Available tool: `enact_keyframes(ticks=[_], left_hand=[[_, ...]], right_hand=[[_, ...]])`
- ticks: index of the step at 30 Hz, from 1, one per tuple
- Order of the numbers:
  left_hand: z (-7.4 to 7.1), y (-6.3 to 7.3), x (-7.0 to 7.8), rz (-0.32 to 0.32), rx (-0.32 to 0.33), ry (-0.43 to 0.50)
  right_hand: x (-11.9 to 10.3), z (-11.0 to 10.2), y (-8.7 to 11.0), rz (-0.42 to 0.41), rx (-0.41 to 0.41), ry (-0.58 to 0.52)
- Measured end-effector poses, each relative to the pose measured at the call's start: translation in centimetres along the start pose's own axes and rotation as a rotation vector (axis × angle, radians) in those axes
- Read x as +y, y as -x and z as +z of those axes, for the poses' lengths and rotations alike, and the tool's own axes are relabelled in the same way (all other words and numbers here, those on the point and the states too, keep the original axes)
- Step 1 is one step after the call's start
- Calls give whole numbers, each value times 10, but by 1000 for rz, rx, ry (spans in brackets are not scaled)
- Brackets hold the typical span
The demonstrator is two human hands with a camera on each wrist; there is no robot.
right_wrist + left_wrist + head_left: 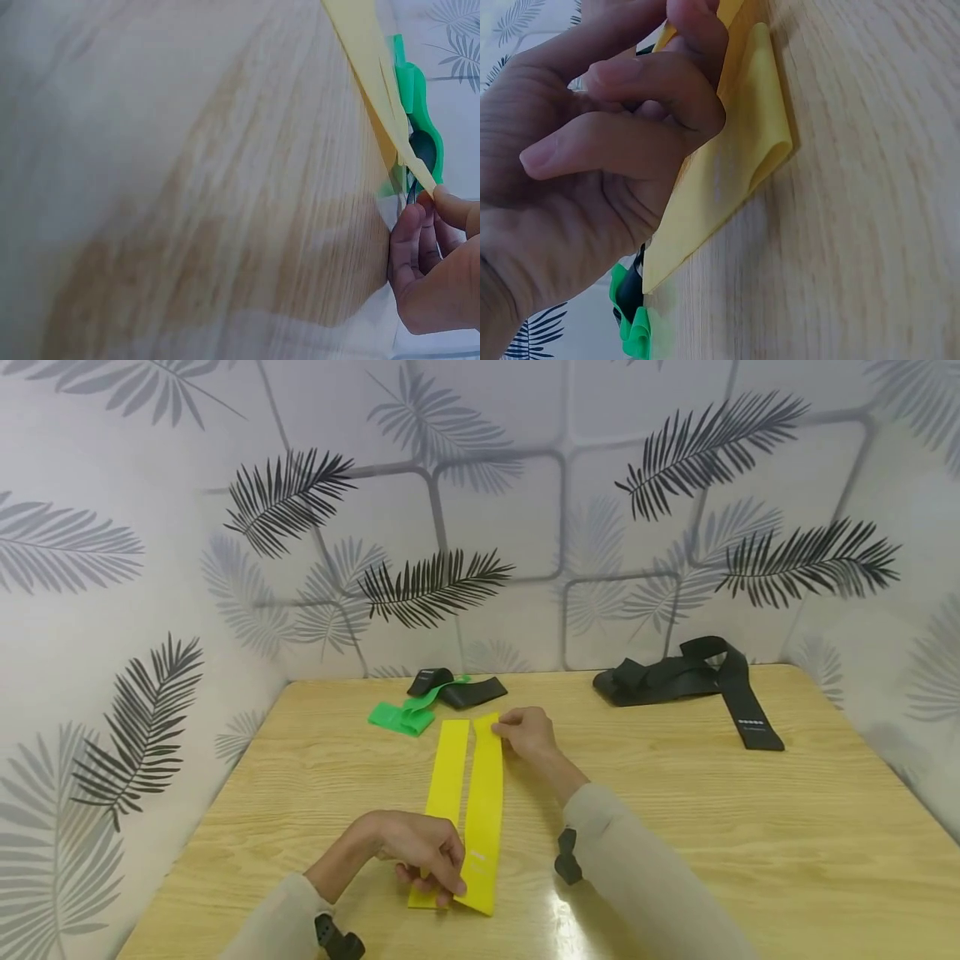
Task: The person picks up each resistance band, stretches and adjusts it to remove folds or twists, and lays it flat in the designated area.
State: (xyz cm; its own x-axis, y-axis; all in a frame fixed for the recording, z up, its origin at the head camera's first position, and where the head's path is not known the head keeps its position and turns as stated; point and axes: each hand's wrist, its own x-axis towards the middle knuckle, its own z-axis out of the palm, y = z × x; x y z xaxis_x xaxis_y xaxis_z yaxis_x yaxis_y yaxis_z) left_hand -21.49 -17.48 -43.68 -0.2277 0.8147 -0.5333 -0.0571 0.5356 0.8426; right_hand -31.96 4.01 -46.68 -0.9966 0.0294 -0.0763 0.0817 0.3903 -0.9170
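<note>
Two yellow resistance bands lie side by side, running lengthwise away from me. The left band (448, 768) lies flat on the table. Over its near part hangs my left hand (422, 850), thumb and fingertips pinching the near left corner of the right band (483, 793), which has small white print. At the far end, my right hand (529, 733) pinches that same band's right corner between thumb and finger; the right wrist view shows this end lifted off the wood. In the left wrist view, the curled fingers (660, 97) partly cover the yellow material.
Behind the yellow bands lie a crumpled green band (402, 718) and a folded black band (472, 692). Another black band (750, 710) stretches across the back right of the wooden table (675, 827). A leaf-patterned wall (510, 527) stands behind the table.
</note>
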Motion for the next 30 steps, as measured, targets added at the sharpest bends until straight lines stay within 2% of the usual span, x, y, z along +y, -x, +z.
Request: enact_keyframes(ticks=[8,16,20,23,27,30], left_hand=[[2,1,-2,-34,22,-11],[2,-1,-1,-47,62,-7],[3,0,-2,-46,62,-1],[1,2,-2,-51,79,-16],[-9,6,-1,-32,185,-87],[-22,9,-5,12,331,-144]], right_hand=[[4,6,-5,14,-10,94],[3,4,-10,44,49,292],[3,2,-9,53,20,293],[4,-2,-8,35,-13,247],[8,-12,-7,19,-81,109],[8,-19,-5,27,-146,31]])
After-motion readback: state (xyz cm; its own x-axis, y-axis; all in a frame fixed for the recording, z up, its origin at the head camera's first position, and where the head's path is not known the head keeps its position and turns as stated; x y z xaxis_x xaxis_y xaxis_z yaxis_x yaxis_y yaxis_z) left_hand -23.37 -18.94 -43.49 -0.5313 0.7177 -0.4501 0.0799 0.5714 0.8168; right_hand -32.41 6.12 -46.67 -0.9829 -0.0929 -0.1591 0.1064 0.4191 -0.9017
